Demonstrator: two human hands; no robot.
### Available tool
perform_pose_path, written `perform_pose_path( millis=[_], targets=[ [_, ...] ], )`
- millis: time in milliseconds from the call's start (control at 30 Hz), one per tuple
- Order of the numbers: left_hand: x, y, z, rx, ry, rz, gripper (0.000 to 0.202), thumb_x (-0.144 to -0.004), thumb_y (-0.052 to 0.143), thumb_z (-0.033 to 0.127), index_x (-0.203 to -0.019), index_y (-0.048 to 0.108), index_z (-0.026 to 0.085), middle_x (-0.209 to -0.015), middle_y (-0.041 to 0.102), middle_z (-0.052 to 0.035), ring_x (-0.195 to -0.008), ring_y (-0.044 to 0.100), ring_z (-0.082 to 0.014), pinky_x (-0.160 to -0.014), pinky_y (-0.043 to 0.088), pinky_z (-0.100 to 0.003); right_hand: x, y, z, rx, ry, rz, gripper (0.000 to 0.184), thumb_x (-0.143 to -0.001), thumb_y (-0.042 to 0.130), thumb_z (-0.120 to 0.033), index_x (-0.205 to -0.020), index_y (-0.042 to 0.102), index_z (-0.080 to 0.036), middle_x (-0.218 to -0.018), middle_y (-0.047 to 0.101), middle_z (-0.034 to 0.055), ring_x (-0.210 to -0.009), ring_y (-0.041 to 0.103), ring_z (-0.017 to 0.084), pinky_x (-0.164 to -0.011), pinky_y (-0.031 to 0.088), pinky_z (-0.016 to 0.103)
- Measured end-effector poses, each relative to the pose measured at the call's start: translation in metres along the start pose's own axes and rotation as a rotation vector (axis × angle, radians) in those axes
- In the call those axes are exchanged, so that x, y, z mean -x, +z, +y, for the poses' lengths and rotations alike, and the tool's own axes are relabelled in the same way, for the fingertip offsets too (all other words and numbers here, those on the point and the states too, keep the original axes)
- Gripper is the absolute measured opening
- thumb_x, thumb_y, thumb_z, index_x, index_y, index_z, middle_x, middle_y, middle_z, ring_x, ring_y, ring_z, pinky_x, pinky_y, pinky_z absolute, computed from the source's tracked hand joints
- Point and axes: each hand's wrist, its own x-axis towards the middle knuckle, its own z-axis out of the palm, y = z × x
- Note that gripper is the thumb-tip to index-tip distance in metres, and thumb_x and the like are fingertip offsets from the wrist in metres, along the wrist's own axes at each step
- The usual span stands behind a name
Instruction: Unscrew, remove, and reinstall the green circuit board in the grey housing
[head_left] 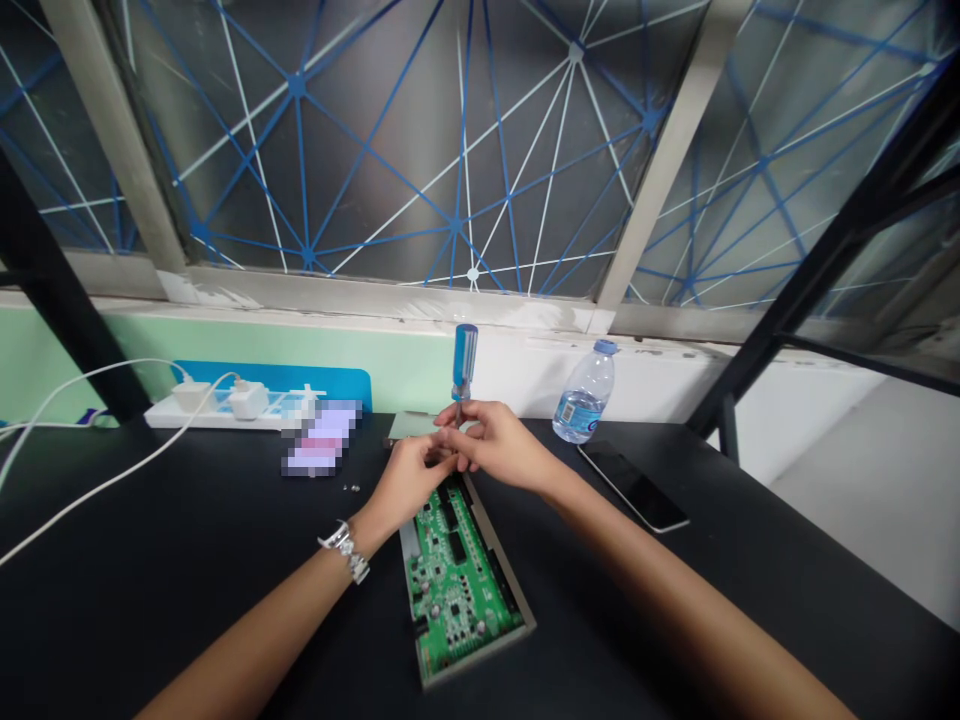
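A screwdriver [464,358] with a blue and clear handle stands nearly upright over the far end of a green circuit board [461,590]. The fingers of my right hand [499,440] are closed around its shaft, just below the handle. My left hand [412,475] meets the right one there, thumb and fingers pinched together. Whatever lies between those left fingertips is hidden, as is the screwdriver's tip. The board sits in a shallow metal frame [499,560] lying lengthwise on the black table [600,620]. A few tiny screws [352,488] lie left of my left hand.
A white power strip [180,415] with plugged-in chargers and white cables is at the back left, near a pixelated phone-like shape [322,440]. At the back right stands a water bottle [585,395], with a dark-screened phone [634,487] before it. Wall and windows close off the back.
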Motion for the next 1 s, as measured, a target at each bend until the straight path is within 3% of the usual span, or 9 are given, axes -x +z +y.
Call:
perform_pose_path(
  millis=[100, 267, 367, 433, 600, 733, 1000],
  targets=[
    [0.001, 0.000, 0.000, 0.034, -0.031, 0.032, 0.016, -0.080, 0.070, 0.029, -0.079, 0.069, 0.013, -0.082, 0.076, -0.0072, -0.080, 0.072, -0.0224, -0.077, 0.055, -0.031, 0.001, 0.001, 0.003, 0.134, -0.040, 0.106, 0.013, -0.083, 0.064, -0.029, -0.084, 0.061, -0.016, -0.075, 0.066, 0.0027, -0.057, 0.066, 0.014, -0.052, 0.052, 0.023],
    [0.003, -0.011, 0.010, -0.049, -0.011, 0.037, 0.018, -0.084, 0.066, 0.027, -0.095, 0.070, 0.013, -0.093, 0.076, -0.0092, -0.087, 0.072, -0.0223, -0.085, 0.056, -0.033, 0.003, -0.005, 0.005, 0.078, -0.010, 0.089, 0.018, -0.088, 0.059, -0.033, -0.080, 0.061, -0.017, -0.066, 0.065, 0.0025, -0.062, 0.068, 0.017, -0.056, 0.055, 0.026],
    [0.009, -0.025, 0.017, -0.203, 0.018, 0.070, 0.019, -0.084, 0.065, 0.028, -0.098, 0.069, 0.015, -0.094, 0.075, -0.0074, -0.086, 0.071, -0.0207, -0.084, 0.056, -0.032, 0.008, -0.008, 0.003, -0.046, -0.010, 0.158, 0.020, -0.089, 0.058, -0.037, -0.085, 0.057, -0.017, -0.077, 0.067, 0.0046, -0.063, 0.069, 0.016, -0.056, 0.057, 0.027],
    [0.017, -0.036, 0.020, -0.301, 0.037, 0.027, 0.016, -0.086, 0.063, 0.027, -0.097, 0.069, 0.018, -0.095, 0.074, -0.0053, -0.088, 0.070, -0.0197, -0.085, 0.055, -0.032, 0.015, -0.008, 0.002, -0.167, -0.010, 0.226, 0.022, -0.090, 0.057, -0.040, -0.089, 0.053, -0.019, -0.083, 0.069, 0.0047, -0.061, 0.069, 0.016, -0.056, 0.058, 0.030],
    [0.046, -0.055, 0.020, -0.428, 0.049, -0.008, 0.012, -0.089, 0.058, 0.026, -0.096, 0.066, 0.021, -0.095, 0.071, -0.0015, -0.085, 0.067, -0.0166, -0.080, 0.053, -0.031, 0.039, 0.009, 0.014, -0.566, 0.009, 0.350, 0.028, -0.087, 0.062, -0.041, -0.092, 0.041, -0.023, -0.084, 0.071, 0.0025, -0.067, 0.072, 0.020, -0.065, 0.059, 0.038],
    [0.056, -0.054, 0.018, -0.444, 0.063, -0.043, 0.007, -0.088, 0.058, 0.024, -0.091, 0.064, 0.021, -0.090, 0.069, -0.0006, -0.080, 0.064, -0.0153, -0.076, 0.051, -0.030, 0.056, 0.027, 0.028, -0.746, 0.079, 0.434, 0.035, -0.078, 0.074, -0.025, -0.092, 0.041, -0.023, -0.088, 0.074, 0.0041, -0.073, 0.073, 0.021, -0.073, 0.057, 0.038],
    [0.055, -0.047, 0.016, -0.384, 0.050, -0.040, 0.011, -0.090, 0.055, 0.024, -0.086, 0.063, 0.019, -0.082, 0.067, -0.0007, -0.073, 0.063, -0.0137, -0.070, 0.050, -0.028, 0.061, 0.038, 0.035, -0.923, 0.183, 0.477, 0.036, -0.075, 0.077, -0.022, -0.093, 0.044, -0.022, -0.090, 0.075, 0.0066, -0.076, 0.073, 0.020, -0.078, 0.055, 0.037]
  ],
)
